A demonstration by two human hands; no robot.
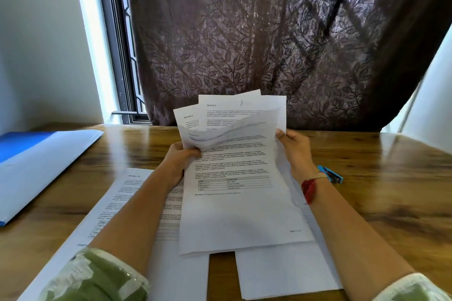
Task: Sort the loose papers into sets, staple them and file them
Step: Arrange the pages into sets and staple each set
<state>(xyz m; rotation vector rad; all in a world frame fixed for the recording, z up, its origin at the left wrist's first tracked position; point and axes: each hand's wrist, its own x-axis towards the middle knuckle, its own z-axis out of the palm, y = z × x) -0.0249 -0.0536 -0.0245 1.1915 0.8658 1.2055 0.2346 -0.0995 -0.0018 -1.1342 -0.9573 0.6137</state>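
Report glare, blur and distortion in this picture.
Head view: daylight from the window glares off the wooden table and blue folder; the wide lens bows the frame's edges; the top sheet of the held papers is blurred, small print unreadable.

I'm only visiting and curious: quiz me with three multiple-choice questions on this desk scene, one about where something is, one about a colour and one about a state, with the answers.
1. Where is the stapler?
A on the windowsill
B on the table beside the right hand
C on the floor

2. What colour is the folder?
A red
B blue
C green

3. The printed papers in the middle are:
A inside the folder
B lying flat on the table
C held up by both hands

Answers:
1 B, it lies on the wood just past the right wrist.
2 B, its cover shows blue.
3 C, the left hand and the right hand grip the sheets at their sides.
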